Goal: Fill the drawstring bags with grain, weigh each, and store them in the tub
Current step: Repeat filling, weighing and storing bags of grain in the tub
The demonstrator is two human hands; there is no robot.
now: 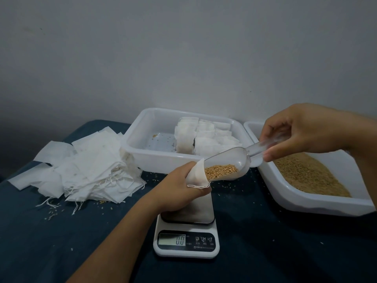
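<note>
Left hand (179,180) grips a small white fabric drawstring bag (196,175), fingers curled round it, mouth held open above the white digital kitchen scale (186,231), display reading 0.0. Right hand (306,131) pinches the handle of a clear plastic scoop (230,166) between thumb and fingers; scoop tilted, lip inside the bag mouth, golden-brown grain (221,170) in its bowl. At 12 o'clock from the scale, white rectangular plastic tub (142,152) with filled bags (202,137) standing in its right half. At 3 o'clock, second white tray (302,201) of loose grain. At 9 o'clock, heap of empty white bags (85,166) on dark blue cloth (61,242), stray grains scattered.
</note>
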